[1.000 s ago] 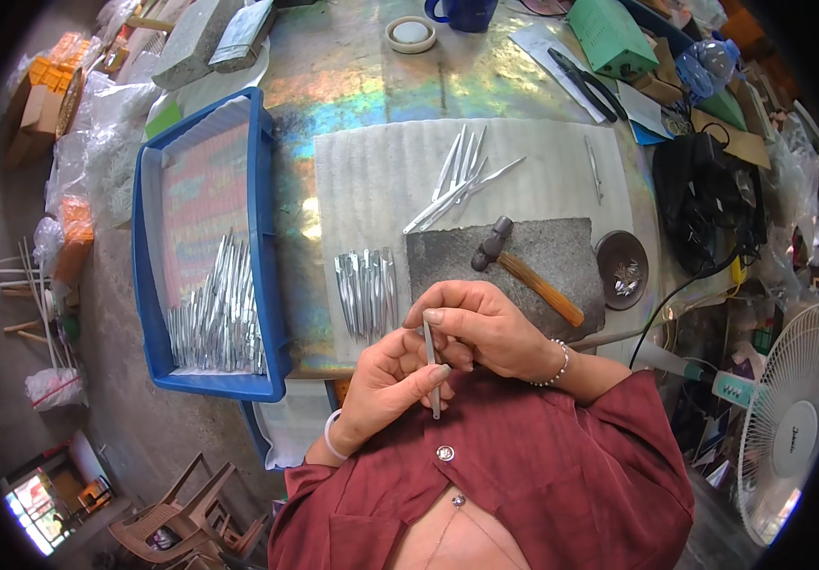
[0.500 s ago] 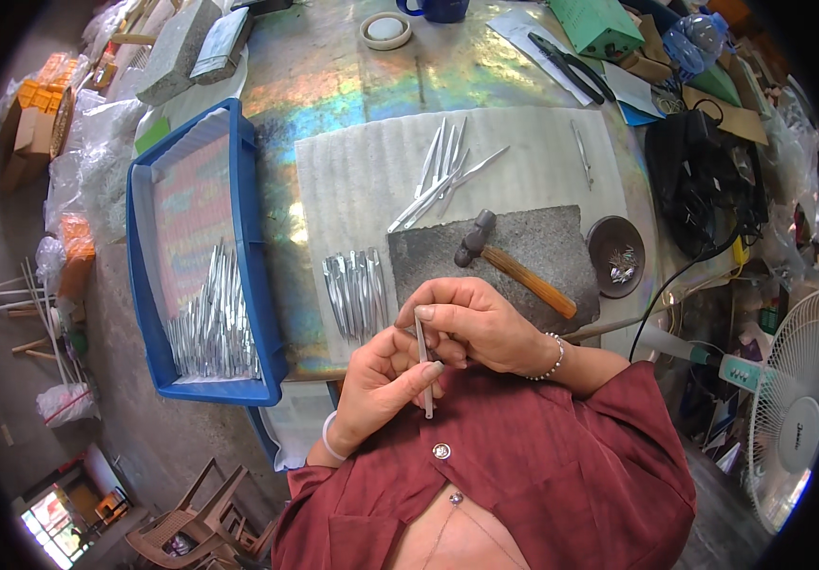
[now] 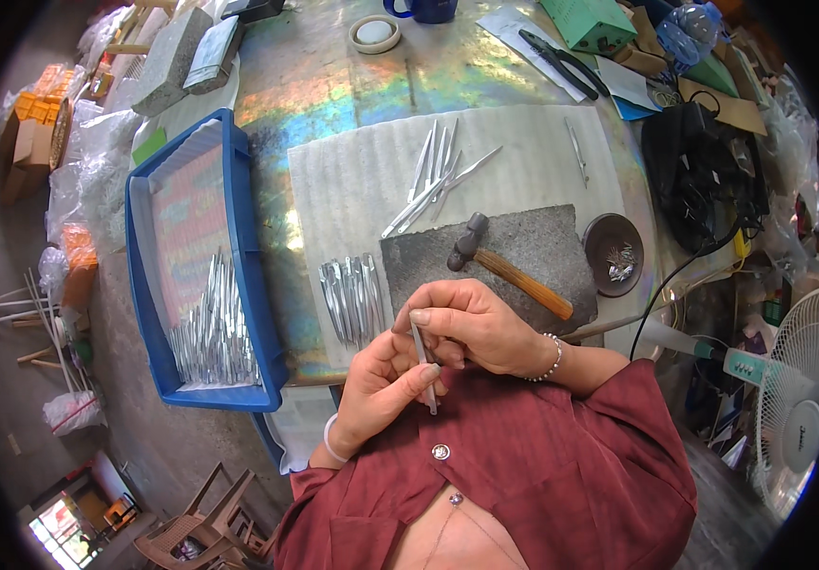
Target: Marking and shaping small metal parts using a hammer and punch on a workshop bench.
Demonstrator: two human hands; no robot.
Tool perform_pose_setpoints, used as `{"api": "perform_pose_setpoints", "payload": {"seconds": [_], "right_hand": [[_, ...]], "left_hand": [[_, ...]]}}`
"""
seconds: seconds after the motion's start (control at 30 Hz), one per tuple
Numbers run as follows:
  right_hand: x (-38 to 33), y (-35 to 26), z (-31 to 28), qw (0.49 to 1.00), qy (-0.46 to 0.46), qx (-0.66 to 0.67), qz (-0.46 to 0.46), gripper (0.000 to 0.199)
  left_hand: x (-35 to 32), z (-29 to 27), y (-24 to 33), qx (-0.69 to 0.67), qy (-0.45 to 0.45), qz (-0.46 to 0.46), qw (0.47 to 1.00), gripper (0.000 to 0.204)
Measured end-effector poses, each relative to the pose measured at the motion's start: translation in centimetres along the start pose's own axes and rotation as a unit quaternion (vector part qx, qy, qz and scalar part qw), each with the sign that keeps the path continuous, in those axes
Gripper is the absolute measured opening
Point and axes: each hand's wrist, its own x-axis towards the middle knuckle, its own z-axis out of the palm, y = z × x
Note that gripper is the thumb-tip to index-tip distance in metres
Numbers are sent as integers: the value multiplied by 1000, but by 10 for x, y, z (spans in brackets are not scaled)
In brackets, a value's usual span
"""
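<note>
A slim silver metal piece, tweezer-like in shape (image 3: 419, 344), is held between my two hands just in front of my shirt. My left hand (image 3: 379, 382) is closed on its lower part, thumb lying across it. The thumb and fingers of my right hand (image 3: 485, 328) pinch its upper end. Beyond the right hand, a wooden-handled hammer (image 3: 523, 281) rests on a dark stone slab (image 3: 552, 237). Next to my left hand lies a tight row of similar metal pieces (image 3: 352, 294). Several more (image 3: 433, 180) are fanned out past the slab.
At left stands a blue tray (image 3: 250, 256) with many metal pieces. A round dish of small metal bits (image 3: 599, 277) sits right of the slab. Pliers (image 3: 566, 65), a blue mug (image 3: 433, 11) and a black bag (image 3: 689, 176) lie farther off. A white fan (image 3: 789, 408) is at right.
The metal piece tilts slightly more, its lower end having shifted a little to the right. Both hands keep their hold. The whole view has shifted slightly.
</note>
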Motion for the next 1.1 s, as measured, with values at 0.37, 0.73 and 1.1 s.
{"api": "perform_pose_setpoints", "payload": {"seconds": [0.37, 0.73, 1.1], "right_hand": [[7, -4, 6, 1000, -1, -13, 1, 20], [14, -4, 7, 1000, 9, -12, 5, 20], [12, -3, 7, 1000, 8, -26, -11, 21]], "left_hand": [[0, -8, 0, -34, -10, 3, 999, 22], [6, -22, -2, -67, -63, 7, 996, 25], [6, -19, -2, -33, -53, 4, 998, 22]]}}
